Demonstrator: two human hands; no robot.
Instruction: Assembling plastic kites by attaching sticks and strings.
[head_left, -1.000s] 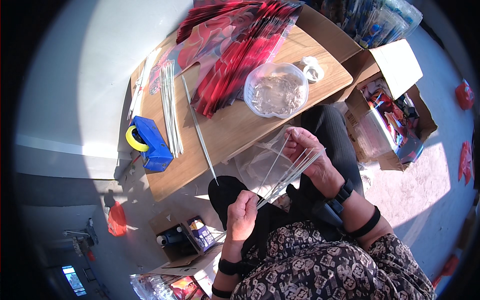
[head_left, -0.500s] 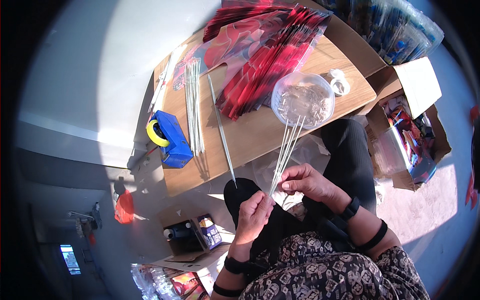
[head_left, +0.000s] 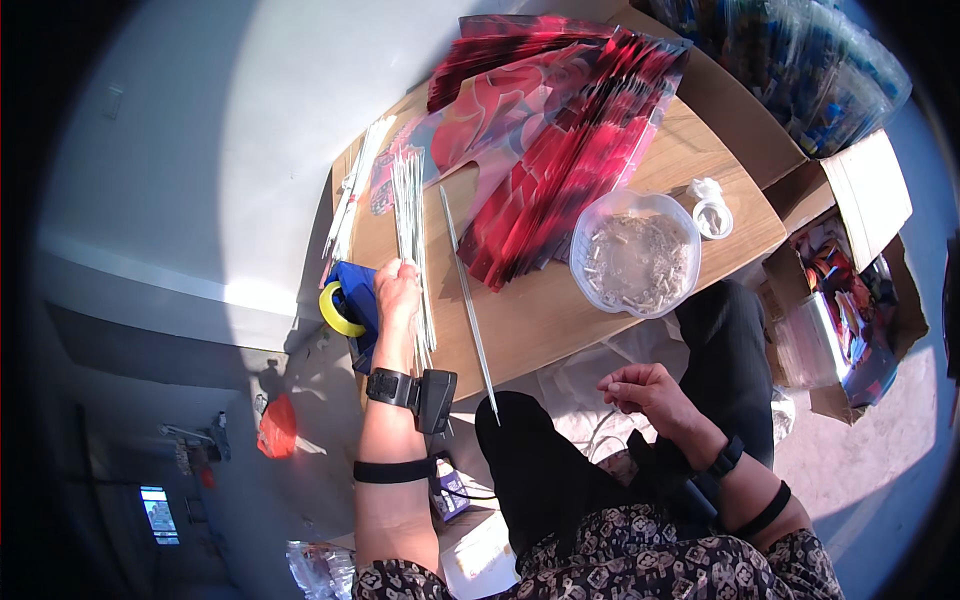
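Note:
My left hand (head_left: 398, 288) is closed around thin white sticks at the bundle (head_left: 408, 205) lying on the left part of the table. The sticks run out past both sides of the hand. Just left of it is a blue tape dispenser (head_left: 352, 280) with a yellow roll (head_left: 340, 312), partly hidden by my hand and arm. My right hand (head_left: 648, 392) hovers over my lap, its fingers pinched together; whether anything tiny is between them I cannot make out. A few more thin sticks (head_left: 468, 300) lie apart on the table, their near ends passing over its edge above my knee.
Red printed sheets (head_left: 565, 150) fan across the wooden table (head_left: 735, 140). A clear plastic tub (head_left: 640, 255) with small pale bits stands near its front edge, beside small white rolls (head_left: 712, 215). On the right is an open carton (head_left: 850, 330) of colourful items. White strips (head_left: 358, 185) lie far left.
My left hand has moved up and left from my lap, carrying the sticks to the bundle on the table. My right hand has let go of the sticks' side and stays above my lap.

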